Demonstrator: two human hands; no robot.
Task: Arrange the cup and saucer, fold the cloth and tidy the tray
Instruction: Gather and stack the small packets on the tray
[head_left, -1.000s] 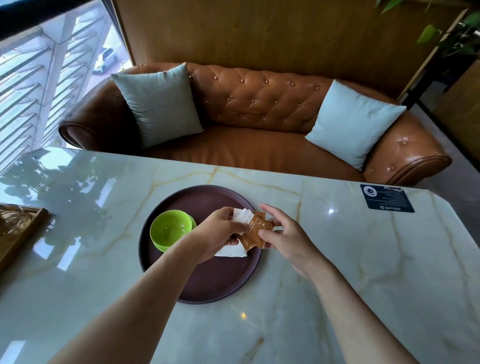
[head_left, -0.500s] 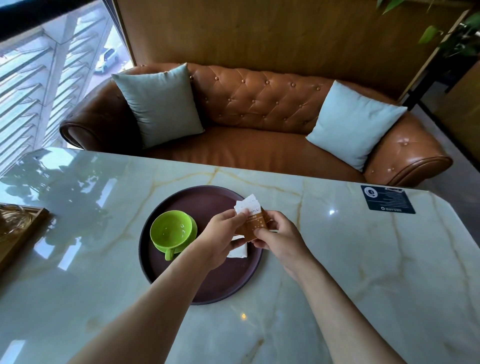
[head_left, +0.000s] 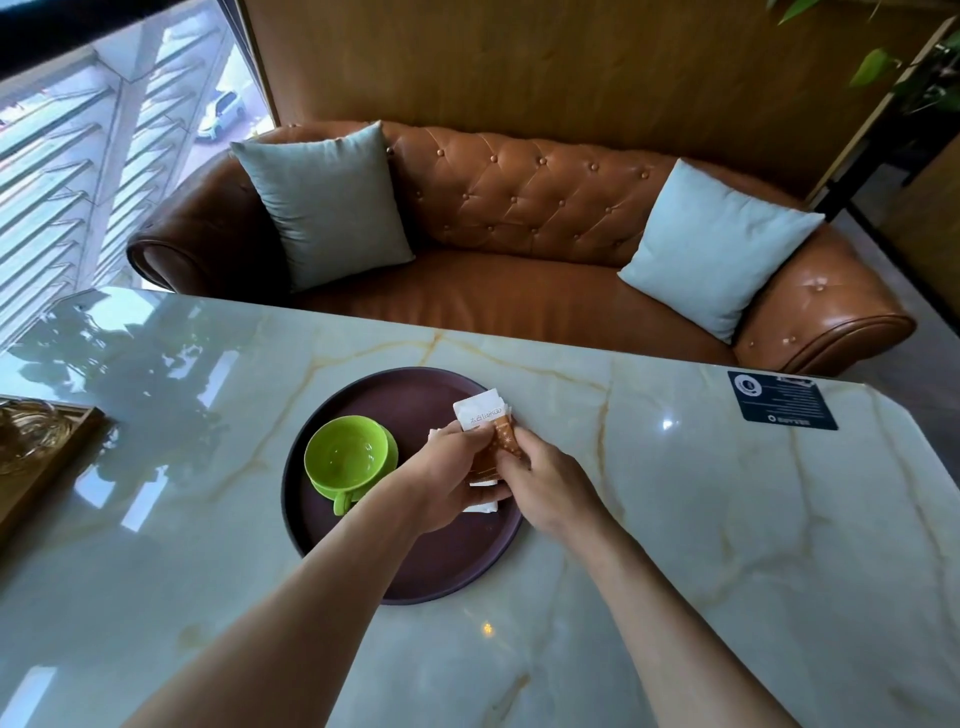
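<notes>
Green and glossy, the cup (head_left: 349, 457) sits on a matching saucer (head_left: 387, 453) in the left half of a round dark tray (head_left: 415, 571), its handle pointing toward the near edge. Both hands meet over the tray's right side. The left hand (head_left: 449, 470) and the right hand (head_left: 543, 480) together pinch a small stack of packets (head_left: 485, 423): a white one with print stands up at the far end, and an orange-brown one lies against it under the right hand's fingertips. The fingers of both hands are curled closed around this stack. A bit of white paper (head_left: 483, 506) shows on the tray just below the hands; whether it touches them cannot be told. The tray rests on a pale marble table (head_left: 727, 545) with golden veins. A dark card (head_left: 782, 400) lies flat near the table's far right corner, and a wooden box (head_left: 47, 457) sits at the left edge. Beyond the table stands a brown leather sofa (head_left: 519, 218) with two pale blue cushions (head_left: 324, 202), one at each end.
</notes>
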